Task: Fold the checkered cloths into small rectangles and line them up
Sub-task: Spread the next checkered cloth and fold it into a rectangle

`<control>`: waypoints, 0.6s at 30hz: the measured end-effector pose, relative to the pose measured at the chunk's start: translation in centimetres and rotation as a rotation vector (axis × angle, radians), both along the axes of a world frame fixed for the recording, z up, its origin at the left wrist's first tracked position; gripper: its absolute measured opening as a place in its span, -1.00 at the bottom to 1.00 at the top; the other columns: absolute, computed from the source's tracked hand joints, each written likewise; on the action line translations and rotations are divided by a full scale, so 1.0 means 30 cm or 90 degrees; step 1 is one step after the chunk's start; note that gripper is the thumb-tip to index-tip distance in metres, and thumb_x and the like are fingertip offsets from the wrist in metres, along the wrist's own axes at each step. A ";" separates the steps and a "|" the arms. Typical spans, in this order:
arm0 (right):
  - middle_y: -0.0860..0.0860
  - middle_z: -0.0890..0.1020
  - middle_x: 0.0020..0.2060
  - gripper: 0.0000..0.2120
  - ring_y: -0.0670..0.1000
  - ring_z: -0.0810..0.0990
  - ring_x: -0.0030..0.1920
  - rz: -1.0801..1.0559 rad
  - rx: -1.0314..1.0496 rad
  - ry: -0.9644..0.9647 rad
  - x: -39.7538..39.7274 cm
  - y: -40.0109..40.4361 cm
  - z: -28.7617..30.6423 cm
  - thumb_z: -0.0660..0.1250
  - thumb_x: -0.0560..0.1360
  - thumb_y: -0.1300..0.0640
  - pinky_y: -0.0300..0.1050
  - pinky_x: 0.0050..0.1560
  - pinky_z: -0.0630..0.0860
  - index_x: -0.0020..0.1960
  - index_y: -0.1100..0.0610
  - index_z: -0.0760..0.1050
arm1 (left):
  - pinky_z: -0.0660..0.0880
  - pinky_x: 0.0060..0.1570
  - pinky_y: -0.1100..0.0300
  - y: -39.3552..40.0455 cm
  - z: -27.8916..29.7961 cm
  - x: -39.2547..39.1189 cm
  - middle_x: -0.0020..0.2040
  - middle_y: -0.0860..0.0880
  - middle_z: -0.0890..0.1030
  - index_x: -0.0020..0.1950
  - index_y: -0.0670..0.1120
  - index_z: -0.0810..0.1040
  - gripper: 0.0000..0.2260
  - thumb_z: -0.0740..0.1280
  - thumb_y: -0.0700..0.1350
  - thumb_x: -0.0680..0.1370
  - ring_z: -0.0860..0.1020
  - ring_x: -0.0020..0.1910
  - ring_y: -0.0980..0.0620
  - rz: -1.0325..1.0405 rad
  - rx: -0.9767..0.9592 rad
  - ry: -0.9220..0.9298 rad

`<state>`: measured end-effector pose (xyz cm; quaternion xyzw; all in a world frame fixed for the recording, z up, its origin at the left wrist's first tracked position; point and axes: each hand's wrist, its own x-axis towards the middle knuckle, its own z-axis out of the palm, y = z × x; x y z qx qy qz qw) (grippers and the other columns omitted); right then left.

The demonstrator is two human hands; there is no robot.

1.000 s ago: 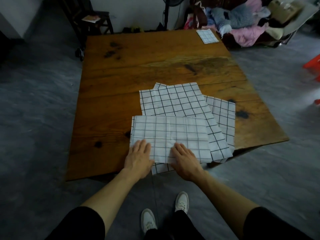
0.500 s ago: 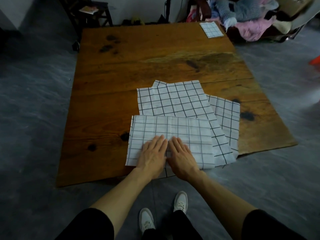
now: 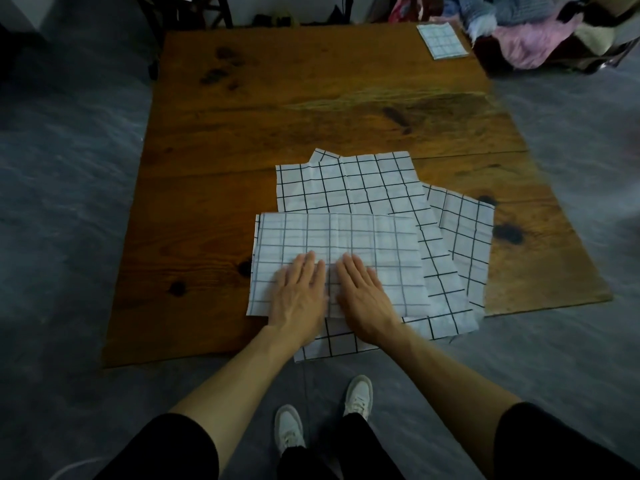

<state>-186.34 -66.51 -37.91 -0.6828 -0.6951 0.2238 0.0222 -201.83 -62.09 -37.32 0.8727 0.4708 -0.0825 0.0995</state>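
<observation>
Fingers (image 3: pixel 353 268) stay flat, still pressing folded cloth (image 3: pixel 363 244).

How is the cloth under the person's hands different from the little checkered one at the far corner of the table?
The cloth under the hands is much larger, folded once or so, while the far cloth is already a small rectangle. The near one lies on top of other checkered cloths; the far one lies alone on the bare table. The left hand and right hand press the near one flat; nothing touches the far one. Both are white with a dark grid.
</observation>
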 end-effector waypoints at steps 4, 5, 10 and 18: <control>0.03 -0.27 0.54 -0.38 0.06 -0.35 0.54 0.024 0.007 -0.010 -0.010 -0.059 -0.023 0.01 0.68 0.01 0.07 0.56 -0.23 0.59 0.12 -0.24 | -0.06 0.54 -0.18 -0.052 -0.025 0.007 0.62 -0.13 -0.25 0.61 -0.08 -0.24 -0.37 0.01 0.11 0.69 -0.26 0.59 -0.13 -0.032 -0.003 0.013; 0.03 -0.27 0.54 -0.39 0.06 -0.35 0.54 0.022 0.009 -0.028 -0.001 -0.073 -0.034 0.01 0.68 0.00 0.08 0.56 -0.22 0.59 0.14 -0.23 | -0.05 0.54 -0.19 -0.056 -0.034 -0.005 0.62 -0.13 -0.25 0.61 -0.08 -0.23 -0.36 0.02 0.12 0.68 -0.26 0.59 -0.14 -0.032 -0.003 0.016; 0.02 -0.26 0.56 -0.37 0.05 -0.34 0.55 -0.033 0.009 -0.042 0.114 -0.135 -0.065 -0.10 0.65 -0.16 0.07 0.55 -0.25 0.59 0.10 -0.22 | -0.08 0.55 -0.16 -0.047 -0.059 -0.107 0.62 -0.15 -0.19 0.62 -0.10 -0.15 -0.38 0.05 0.09 0.67 -0.22 0.59 -0.15 0.003 0.029 -0.007; 0.04 -0.26 0.55 -0.36 0.07 -0.29 0.57 -0.123 0.020 -0.091 0.306 -0.230 -0.064 -0.16 0.61 -0.18 0.03 0.54 -0.26 0.56 0.11 -0.26 | -0.05 0.55 -0.17 -0.025 -0.068 -0.246 0.63 -0.17 -0.13 0.62 -0.13 -0.09 -0.41 0.09 -0.01 0.67 -0.17 0.60 -0.16 0.046 0.041 -0.004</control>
